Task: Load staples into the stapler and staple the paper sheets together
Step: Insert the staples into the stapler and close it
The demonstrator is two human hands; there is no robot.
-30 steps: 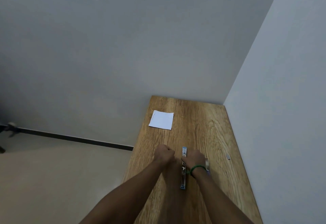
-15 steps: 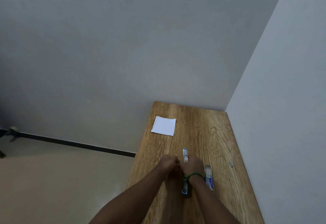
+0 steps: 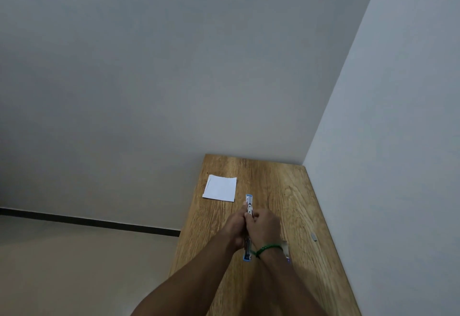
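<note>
Stapler (image 3: 249, 206), one in count, lies opened out flat on the wooden counter (image 3: 281, 191) in the lower middle of the frame, its long axis running up and down the picture, one blue-edged end pointing toward the top of the frame and the far wall, the other end showing below the wrists. Both hands meet over its middle: the left hand (image 3: 235, 226) is curled on the left side of the metal channel with its fingers pressed to it, and the right hand (image 3: 265, 223) is closed over the channel from the right, fingertips pinched at the metal part; whether a strip of staples is between the fingers is too small to tell. Two bare forearms rise from the bottom edge and converge at the stapler, the right wrist wearing one green bead bracelet (image 3: 270, 248). Just right of that wrist, partly hidden by it, lies one small box (image 3: 285, 248) with a bit of blue at its lower end. Farther right, near the counter's right edge, one small grey piece (image 3: 314, 236) lies alone. Up and to the left of the stapler, close to its upper end but apart from it, rests one white stack of paper sheets (image 3: 220, 188), near the counter's left edge; the number of sheets cannot be told. Grey walls fill the upper frame.
</note>
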